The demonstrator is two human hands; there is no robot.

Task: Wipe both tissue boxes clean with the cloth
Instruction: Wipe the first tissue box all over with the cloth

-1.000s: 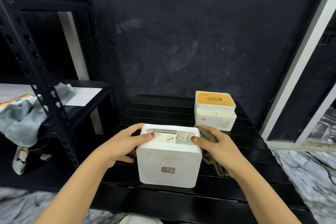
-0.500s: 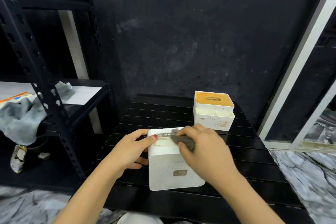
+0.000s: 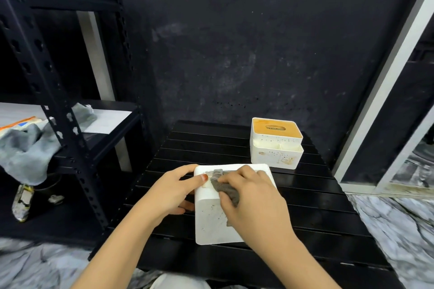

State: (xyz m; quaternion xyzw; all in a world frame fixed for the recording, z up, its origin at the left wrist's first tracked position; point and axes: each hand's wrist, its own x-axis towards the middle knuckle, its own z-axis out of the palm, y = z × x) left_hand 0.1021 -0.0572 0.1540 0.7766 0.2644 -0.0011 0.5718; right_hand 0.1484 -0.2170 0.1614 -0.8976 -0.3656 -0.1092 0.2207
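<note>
A speckled white tissue box (image 3: 212, 225) under a grey cloth (image 3: 226, 191); the white far box (image 3: 276, 144) has an orange top; the bench (image 3: 305, 199) is black, slatted.

Near tissue box (image 3: 212, 223): on the table (image 3: 305, 213), at its front middle.
Far tissue box (image 3: 276, 145): on the table, behind and right of the near one, apart from it.
Left hand (image 3: 172, 191): against the near box's left side.
Right hand (image 3: 256, 202): on top of the near box, over the cloth (image 3: 226, 189).
Shelf rack (image 3: 58, 91): left of the table.
Rag (image 3: 28, 148): on the rack's shelf, hanging over its front edge.
</note>
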